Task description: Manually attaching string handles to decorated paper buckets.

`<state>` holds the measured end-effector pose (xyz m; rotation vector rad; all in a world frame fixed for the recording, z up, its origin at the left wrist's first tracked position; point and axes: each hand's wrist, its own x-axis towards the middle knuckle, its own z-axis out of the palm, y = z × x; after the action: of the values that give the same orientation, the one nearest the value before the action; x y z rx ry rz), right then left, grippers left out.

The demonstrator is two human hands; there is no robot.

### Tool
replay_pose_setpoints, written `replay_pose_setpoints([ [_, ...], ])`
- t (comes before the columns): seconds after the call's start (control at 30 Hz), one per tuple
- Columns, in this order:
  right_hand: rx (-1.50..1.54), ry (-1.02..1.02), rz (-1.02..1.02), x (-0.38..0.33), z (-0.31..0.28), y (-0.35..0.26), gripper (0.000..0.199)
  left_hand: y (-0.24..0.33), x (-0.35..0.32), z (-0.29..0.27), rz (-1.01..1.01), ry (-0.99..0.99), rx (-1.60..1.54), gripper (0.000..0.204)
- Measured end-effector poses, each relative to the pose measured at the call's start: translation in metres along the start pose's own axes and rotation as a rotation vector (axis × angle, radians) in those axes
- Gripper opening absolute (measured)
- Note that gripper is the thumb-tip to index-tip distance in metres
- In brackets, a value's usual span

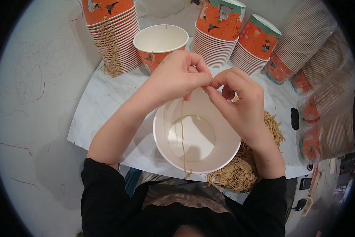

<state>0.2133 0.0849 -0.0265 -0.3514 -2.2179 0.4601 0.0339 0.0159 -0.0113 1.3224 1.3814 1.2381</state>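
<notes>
My left hand (181, 75) and my right hand (238, 94) meet above the far rim of a large white paper tub (161, 146). Both are closed, thumbs and fingertips pinched together on a thin tan cord (183, 134). One length of it hangs from the left hand, runs down across the tub's inside and ends past the near rim. The tub's far rim is partly hidden behind my hands, and exactly how the cord lies between the fingertips is too small to tell. Beside the tub, under my right forearm, lies a thick bundle of tan cords (236, 175).
Behind stands an orange tub (161, 39) with cord at its rim. A tall tub stack (114, 39) is draped with looped cord; two shorter stacks (215, 47) (256, 43) stand right of it. Plastic-wrapped stacks (331, 122) line the right, near a small black object (294, 118).
</notes>
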Motion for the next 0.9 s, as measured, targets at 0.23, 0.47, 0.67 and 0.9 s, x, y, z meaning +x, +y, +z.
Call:
replay_pose_setpoints([
  [0.23,0.033,-0.011,0.003,0.0015,-0.0012,-0.0022,0.012,-0.0004,0.0018,-0.0029,0.005,-0.012,-0.011,0.015],
  [0.47,0.042,-0.008,0.012,0.0015,-0.0002,-0.0017,0.014,-0.0045,0.0045,-0.0054,0.055,-0.027,0.003,0.014],
  [0.67,0.078,-0.013,0.057,0.0020,0.0002,-0.0012,0.016,-0.0022,0.0026,0.0014,0.099,0.053,0.035,0.016],
  [0.9,0.167,0.037,0.062,0.0033,0.0023,0.0030,0.016,-0.0052,0.0071,-0.0046,0.079,0.008,-0.077,0.016],
])
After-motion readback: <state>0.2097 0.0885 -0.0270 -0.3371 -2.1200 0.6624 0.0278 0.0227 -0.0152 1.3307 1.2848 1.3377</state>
